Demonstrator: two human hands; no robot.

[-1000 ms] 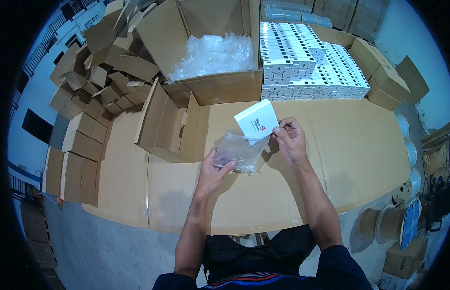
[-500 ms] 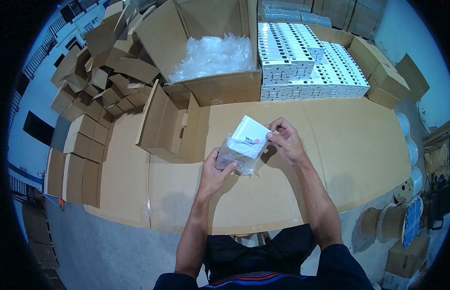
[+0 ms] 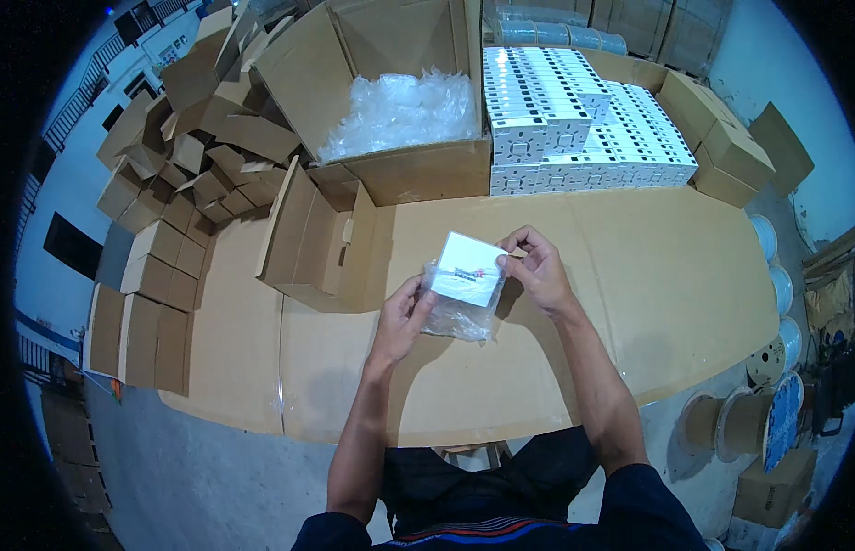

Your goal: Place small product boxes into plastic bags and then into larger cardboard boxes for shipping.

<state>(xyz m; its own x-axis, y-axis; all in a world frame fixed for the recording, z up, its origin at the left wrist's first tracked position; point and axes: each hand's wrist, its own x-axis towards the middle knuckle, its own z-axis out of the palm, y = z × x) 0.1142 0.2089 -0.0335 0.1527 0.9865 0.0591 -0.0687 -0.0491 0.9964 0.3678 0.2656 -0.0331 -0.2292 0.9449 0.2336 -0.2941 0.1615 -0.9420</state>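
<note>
A flat white square plastic box (image 3: pixel 471 257) with a small print on its face sits partly inside a clear plastic bag (image 3: pixel 460 321) above the middle of the table. My left hand (image 3: pixel 402 320) pinches the bag and the box's left side between thumb and fingers. At the upper right corner of the box, my right hand (image 3: pixel 540 273) is closed, thumb and fingertips gripping the box by its edge. The upper part of the box sticks out of the bag, while its lower part is covered by crinkled film.
An open carton (image 3: pixel 418 170) of clear bags stands at the back. Right of it are stacked white units (image 3: pixel 584 170) with dark openings. A small open carton (image 3: pixel 303 253) stands left of my hands, beyond it piled brown boxes (image 3: pixel 166 262). Cable reels (image 3: pixel 712 422) stand at right.
The box has turned more upright and shifted slightly left and down, with its printed face showing more clearly. My left hand has moved up along its side. Both hands keep their hold.
</note>
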